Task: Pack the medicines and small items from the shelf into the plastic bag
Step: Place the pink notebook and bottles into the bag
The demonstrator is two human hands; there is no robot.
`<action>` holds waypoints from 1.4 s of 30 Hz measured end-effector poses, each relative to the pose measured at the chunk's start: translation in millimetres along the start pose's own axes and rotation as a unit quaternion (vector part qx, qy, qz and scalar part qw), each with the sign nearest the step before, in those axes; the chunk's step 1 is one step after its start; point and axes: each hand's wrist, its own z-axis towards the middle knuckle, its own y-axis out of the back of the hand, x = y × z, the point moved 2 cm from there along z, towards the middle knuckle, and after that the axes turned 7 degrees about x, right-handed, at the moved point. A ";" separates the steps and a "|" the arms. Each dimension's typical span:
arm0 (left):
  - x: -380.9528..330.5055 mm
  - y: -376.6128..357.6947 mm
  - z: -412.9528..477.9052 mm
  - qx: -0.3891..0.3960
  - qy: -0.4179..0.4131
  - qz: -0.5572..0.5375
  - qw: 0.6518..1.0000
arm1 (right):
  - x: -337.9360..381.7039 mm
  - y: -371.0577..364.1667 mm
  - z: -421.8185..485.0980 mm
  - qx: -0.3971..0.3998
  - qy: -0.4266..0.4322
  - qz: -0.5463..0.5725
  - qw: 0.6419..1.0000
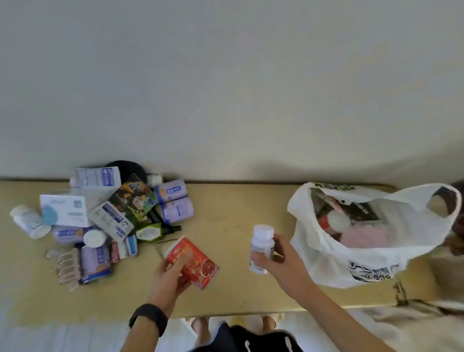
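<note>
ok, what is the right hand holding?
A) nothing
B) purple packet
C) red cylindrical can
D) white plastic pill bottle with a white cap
D: the right hand grips the white plastic pill bottle with a white cap beside the white plastic bag; the red cylindrical can is in the left hand.
</note>
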 end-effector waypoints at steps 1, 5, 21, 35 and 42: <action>-5.0 -23.4 0.8 0.022 -0.007 0.018 1.000 | 8.5 22.3 -16.5 -0.020 0.018 0.045 0.999; -17.1 -118.3 -1.6 0.126 -0.012 0.068 0.990 | 24.1 119.0 -60.2 -0.125 0.063 0.119 0.983; 18.4 -297.1 -0.1 0.198 0.008 0.298 0.934 | -96.5 246.8 43.4 -0.011 -0.132 -0.246 0.960; 6.0 -398.0 -17.8 0.170 -0.193 0.447 0.857 | -94.0 272.9 -36.9 0.158 -0.137 -0.488 0.847; 93.3 -411.0 22.6 0.163 -0.148 0.717 0.661 | -97.7 267.1 -61.1 0.109 0.005 -0.501 0.858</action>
